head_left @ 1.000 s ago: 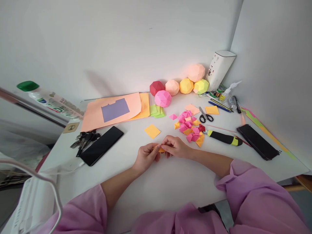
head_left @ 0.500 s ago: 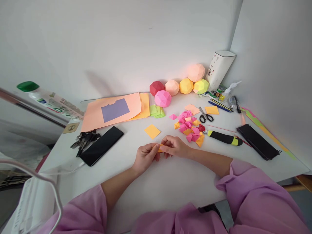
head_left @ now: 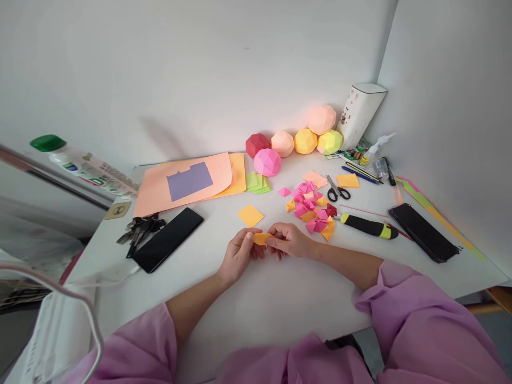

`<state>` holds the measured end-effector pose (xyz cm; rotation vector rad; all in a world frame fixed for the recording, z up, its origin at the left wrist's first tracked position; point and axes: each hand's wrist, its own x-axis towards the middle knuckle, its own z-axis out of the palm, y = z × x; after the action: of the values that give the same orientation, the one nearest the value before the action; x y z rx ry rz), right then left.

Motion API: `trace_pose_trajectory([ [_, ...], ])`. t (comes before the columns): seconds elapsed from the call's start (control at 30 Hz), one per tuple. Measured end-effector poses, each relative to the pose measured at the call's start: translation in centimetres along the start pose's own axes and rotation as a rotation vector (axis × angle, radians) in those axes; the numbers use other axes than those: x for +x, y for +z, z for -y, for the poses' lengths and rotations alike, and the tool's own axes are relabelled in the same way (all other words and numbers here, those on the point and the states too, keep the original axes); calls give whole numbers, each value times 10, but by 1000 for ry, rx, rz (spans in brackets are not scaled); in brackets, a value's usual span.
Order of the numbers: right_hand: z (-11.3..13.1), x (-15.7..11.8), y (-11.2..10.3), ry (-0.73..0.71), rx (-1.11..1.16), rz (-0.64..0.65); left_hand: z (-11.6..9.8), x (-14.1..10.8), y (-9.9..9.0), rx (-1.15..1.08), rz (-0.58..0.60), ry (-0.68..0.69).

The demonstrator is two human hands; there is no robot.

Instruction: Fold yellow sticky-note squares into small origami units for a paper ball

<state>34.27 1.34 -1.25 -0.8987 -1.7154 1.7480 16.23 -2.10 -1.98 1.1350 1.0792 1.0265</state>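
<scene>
Between my two hands is a small folded piece of orange paper (head_left: 262, 239), held just above the near middle of the table. My left hand (head_left: 239, 253) pinches its left end between thumb and fingers. Its right end is in the closed fingers of my right hand (head_left: 289, 241). Just beyond the hands lies a flat orange paper square (head_left: 250, 215). To the right is a heap of small folded paper pieces (head_left: 310, 205), mostly pink with some orange and a red one. My fingers hide both ends of the held paper.
Faceted paper balls (head_left: 267, 161) sit against the wall. Scissors (head_left: 336, 189), a black-and-yellow cutter (head_left: 368, 226) and a black case (head_left: 424, 232) lie right. A phone (head_left: 168, 240), keys (head_left: 140, 230) and peach paper sheets (head_left: 154, 186) lie left; green paper squares (head_left: 258, 182) lie behind.
My hands have moved slightly apart, so more of the orange paper shows between them. The things on the table have stayed where they were.
</scene>
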Motion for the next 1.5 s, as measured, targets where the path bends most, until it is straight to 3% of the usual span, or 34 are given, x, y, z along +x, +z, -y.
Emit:
trace_pose_trajectory([
  [0.1,1,-1,1,-12,-11,-4,1,1,0,14,47,-20],
  [0.43,-1,-6,3,-62,-113,-17,0,4,-1,-65,-38,-88],
  [0.6,-13,-6,0,-396,-488,-222,0,5,-4,-81,-17,-121],
  [0.73,-15,-2,0,-732,-847,-225,-1,5,-4,-49,41,-114],
  [0.93,-14,-1,6,-819,-1019,-212,-5,4,-1,11,50,-93],
  [1.07,-15,-1,1,-991,-1206,-204,-5,4,0,38,23,-112],
  [1.3,-14,-2,1,-973,-1310,-278,-7,4,1,70,14,-81],
  [1.5,-15,1,2,-986,-1330,-328,-3,1,1,234,-17,-41],
])
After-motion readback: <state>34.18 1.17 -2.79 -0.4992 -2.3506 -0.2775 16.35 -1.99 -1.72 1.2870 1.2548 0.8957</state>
